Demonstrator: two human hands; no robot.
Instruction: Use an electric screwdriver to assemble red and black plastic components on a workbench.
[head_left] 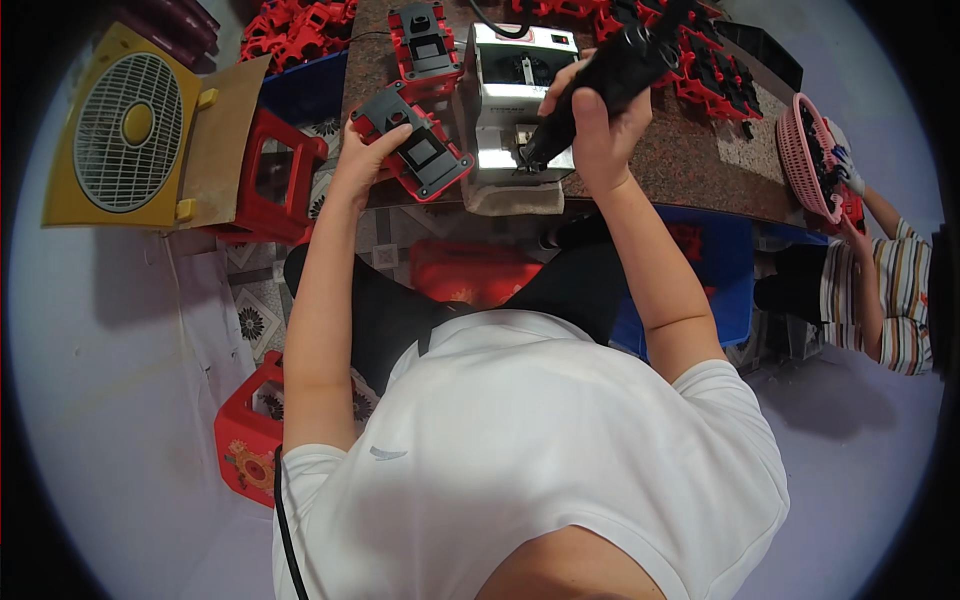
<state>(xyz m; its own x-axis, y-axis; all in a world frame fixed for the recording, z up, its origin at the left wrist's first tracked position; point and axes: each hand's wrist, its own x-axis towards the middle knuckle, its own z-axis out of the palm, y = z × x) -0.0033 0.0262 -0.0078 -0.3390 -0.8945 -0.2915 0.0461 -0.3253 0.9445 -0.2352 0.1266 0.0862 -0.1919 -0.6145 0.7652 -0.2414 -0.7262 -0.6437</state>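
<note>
Right hand (598, 128) grips black driver (610, 75), tip apparently over white machine (510, 95).

**Count of things on and around the worktop**

One black power screwdriver (610, 75). One white, boxy machine (515, 95) at the worktop's (690, 160) near edge. Two separate red-and-black plastic housings: one (420, 150) at the near-left corner, one (422, 40) behind it. Piles of more housings along the far edge, too jumbled to count. One pink basket (805, 155). One yellow fan (125, 125). Two red stools (285, 175) (250, 440).
</note>
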